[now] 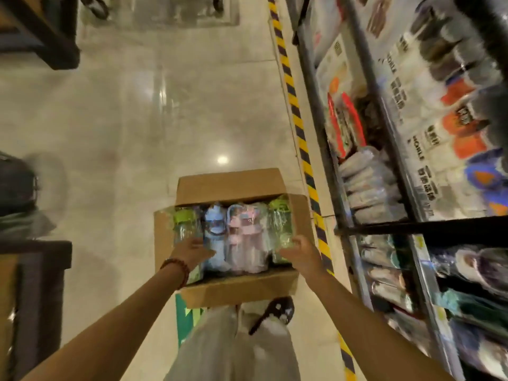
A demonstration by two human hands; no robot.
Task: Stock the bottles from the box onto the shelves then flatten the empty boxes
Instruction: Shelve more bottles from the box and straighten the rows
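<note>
An open cardboard box (236,290) stands on the floor in front of my feet, its flaps folded out. Inside lie several plastic-wrapped bottles side by side: a green one (184,224) at the left, a blue one (215,229), a pink one (247,229) and a green one (280,224) at the right. My left hand (189,250), with a bead bracelet on the wrist, rests on the left end of the row. At the right end, my right hand (301,250) touches the bottles. Both hands press the row from its sides; the grip itself is blurred.
Shelves (379,226) packed with wrapped goods run along the right, behind a yellow-and-black floor stripe (298,127). Dark furniture (41,270) stands at the left edge. Glossy tile floor (165,119) stretches ahead. My sandalled foot (275,312) is just behind the box.
</note>
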